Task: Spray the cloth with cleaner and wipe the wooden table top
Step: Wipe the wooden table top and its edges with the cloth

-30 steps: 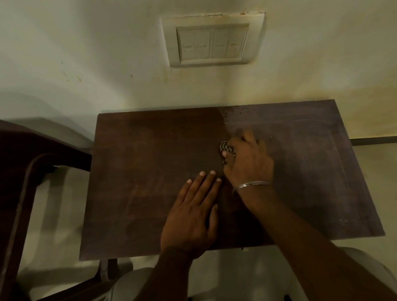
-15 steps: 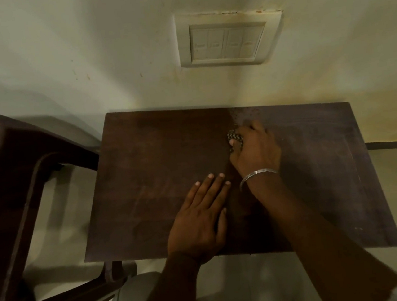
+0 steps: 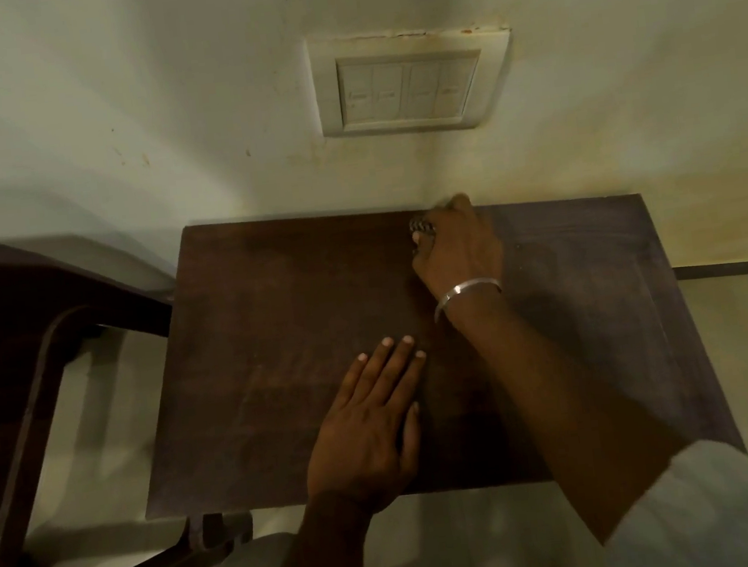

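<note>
Two bare hands rest on the wooden table top [image 3: 276, 341]. Right hand [image 3: 459, 250], wearing a metal bangle [image 3: 466, 293], lies at the far edge near its middle, fingers curled tight around a bunched patterned cloth [image 3: 421, 225] pressed to the wood. Left hand [image 3: 370, 428] lies flat near the front edge, fingers straight and close together, holding nothing. Beyond the table's left edge stands a dark chair [image 3: 23, 370]; a switch plate [image 3: 410, 83] sits on the wall.
</note>
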